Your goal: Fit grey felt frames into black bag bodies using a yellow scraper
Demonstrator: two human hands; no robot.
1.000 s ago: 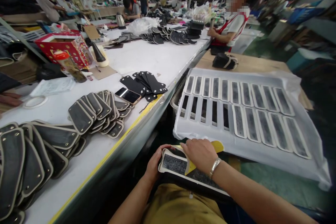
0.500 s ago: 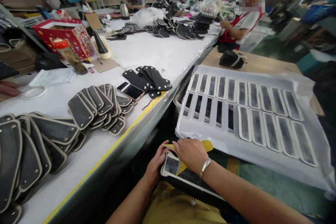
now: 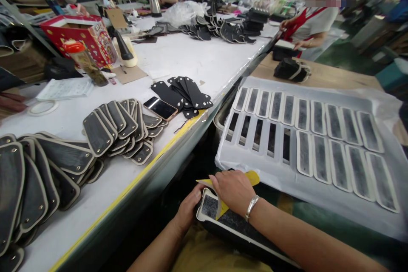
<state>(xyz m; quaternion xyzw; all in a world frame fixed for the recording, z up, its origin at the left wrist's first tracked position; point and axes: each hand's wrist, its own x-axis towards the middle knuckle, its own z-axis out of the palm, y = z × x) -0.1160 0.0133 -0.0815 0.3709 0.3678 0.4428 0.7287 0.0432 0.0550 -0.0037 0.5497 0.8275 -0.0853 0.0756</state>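
Note:
My right hand (image 3: 234, 189) is closed on a flat yellow spreader-like piece (image 3: 254, 177), whose wide end angles down onto a long black piece. That long black piece (image 3: 210, 206) has an off-white rim and a speckled dark grey top, and extends to the lower right above my lap. Around its near-left end curl the fingers of my left hand (image 3: 188, 208); some fingertips are hidden behind the rim. A white-covered tray (image 3: 255, 159) to the right holds rows of similar dark strips with pale borders (image 3: 338, 165), with several open slots at its left.
On the white table at left lie fanned dark panels with pale edging (image 3: 100, 131), a phone (image 3: 160, 108) and black pieces (image 3: 191, 93). Farther back stand a red box (image 3: 76, 36) and a jar (image 3: 86, 63). A co-worker (image 3: 314, 29) stands behind the tray beside a black bundle (image 3: 291, 70).
The view has shifted slightly. My left fingers have dropped from near the yellow piece's tip to the rim's end. The co-worker's hands have lowered toward a dark block.

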